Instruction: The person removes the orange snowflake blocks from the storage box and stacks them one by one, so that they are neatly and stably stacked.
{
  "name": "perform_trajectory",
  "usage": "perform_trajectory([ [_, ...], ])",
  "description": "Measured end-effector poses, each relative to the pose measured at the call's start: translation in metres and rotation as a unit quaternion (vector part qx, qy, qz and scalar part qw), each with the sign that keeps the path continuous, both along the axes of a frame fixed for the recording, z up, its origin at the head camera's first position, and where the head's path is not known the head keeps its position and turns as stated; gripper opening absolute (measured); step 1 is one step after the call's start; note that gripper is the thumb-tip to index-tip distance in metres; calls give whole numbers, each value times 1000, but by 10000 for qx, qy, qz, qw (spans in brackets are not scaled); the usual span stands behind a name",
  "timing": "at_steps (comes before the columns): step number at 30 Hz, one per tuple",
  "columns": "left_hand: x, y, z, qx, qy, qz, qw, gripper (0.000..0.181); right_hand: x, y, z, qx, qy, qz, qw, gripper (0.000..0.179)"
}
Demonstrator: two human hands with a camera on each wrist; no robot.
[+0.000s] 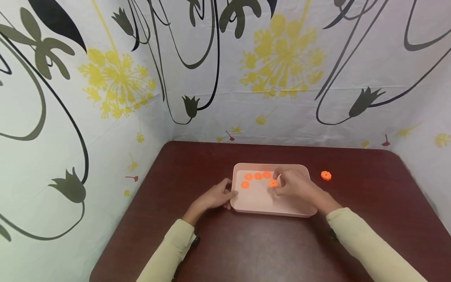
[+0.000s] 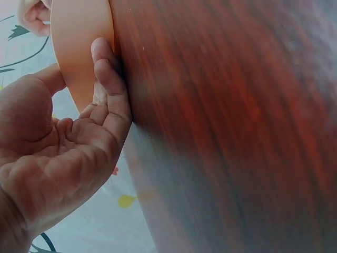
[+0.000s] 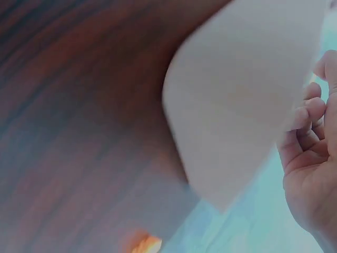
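A shallow pale-pink tray [image 1: 253,199] lies on the table. Its left end is held by my left hand [image 1: 219,194]; in the left wrist view the thumb and fingers of that hand [image 2: 68,142] are on either side of the tray's wall [image 2: 81,42]. Over the tray, my right hand [image 1: 294,184] pinches an orange scalloped disc [image 1: 273,183] between thumb and forefinger. Several similar orange discs [image 1: 248,176] lie in the tray's far left part. In the right wrist view the right hand [image 3: 313,153] appears beyond the tray wall [image 3: 231,100], its fingertips partly cut off.
Right of the tray, a small pile of orange discs [image 1: 325,175] sits on the dark reddish-brown table [image 1: 267,246]. Patterned white cloth [image 1: 225,78] with flowers hangs behind the table and along its sides.
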State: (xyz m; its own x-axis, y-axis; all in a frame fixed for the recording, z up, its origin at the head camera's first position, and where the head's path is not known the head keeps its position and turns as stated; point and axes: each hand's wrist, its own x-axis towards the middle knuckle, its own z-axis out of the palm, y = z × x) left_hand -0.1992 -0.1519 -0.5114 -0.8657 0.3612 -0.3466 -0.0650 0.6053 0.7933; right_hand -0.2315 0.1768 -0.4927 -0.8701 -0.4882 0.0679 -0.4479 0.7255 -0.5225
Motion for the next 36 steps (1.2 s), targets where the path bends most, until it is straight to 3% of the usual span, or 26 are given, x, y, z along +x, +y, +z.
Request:
perform_trajectory([
  [8,1,1,-3,31,32,86,10000,51,6,62,17,115,441,-510,9977,35],
  [13,0,1,-3,21,59,100,9999,49,0,102,16,286,806,-983,9915,34],
  [19,2,1,-3,-28,64,112,9999,50,-5,136,6,829,396,-1594,9829,43],
  [36,2,0,-1,13,44,42,10000,48,-20,155,-5,1236,-203,-1651,9783,40],
])
